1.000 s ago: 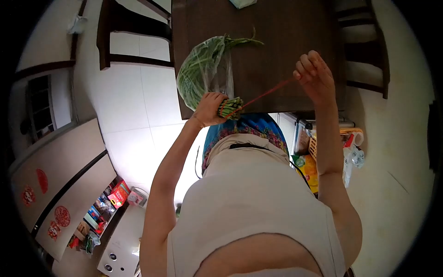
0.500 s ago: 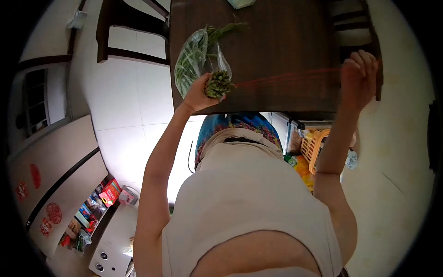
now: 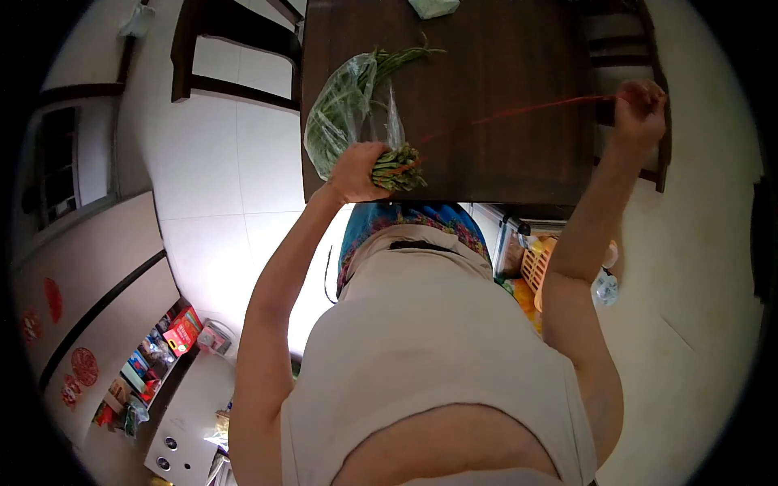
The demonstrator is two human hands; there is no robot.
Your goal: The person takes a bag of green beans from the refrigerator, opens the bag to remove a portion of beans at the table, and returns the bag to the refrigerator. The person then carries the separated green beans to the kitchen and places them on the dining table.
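Observation:
My left hand [image 3: 356, 173] is wrapped round a bunch of long green stalks [image 3: 399, 168] near the table's front edge, their ends pointing right. The rest of the bunch runs back into a clear plastic bag [image 3: 331, 121], and a few thin tips stick out at its far end. A thin red string [image 3: 519, 110] stretches taut from the stalk ends across the table. Its other end is pinched in my right hand [image 3: 640, 112], which is closed and raised over the table's right side.
The dark wooden table [image 3: 502, 170] has a pale green packet [image 3: 433, 8] at its far end. Dark chairs stand on the left [image 3: 235, 61] and right [image 3: 628, 61]. Below the table at right are an orange basket [image 3: 535, 263] and other items.
My right hand has moved slightly right and up, with the string now a single sharper line. The left hand has lowered and turned the stalk ends slightly right and down.

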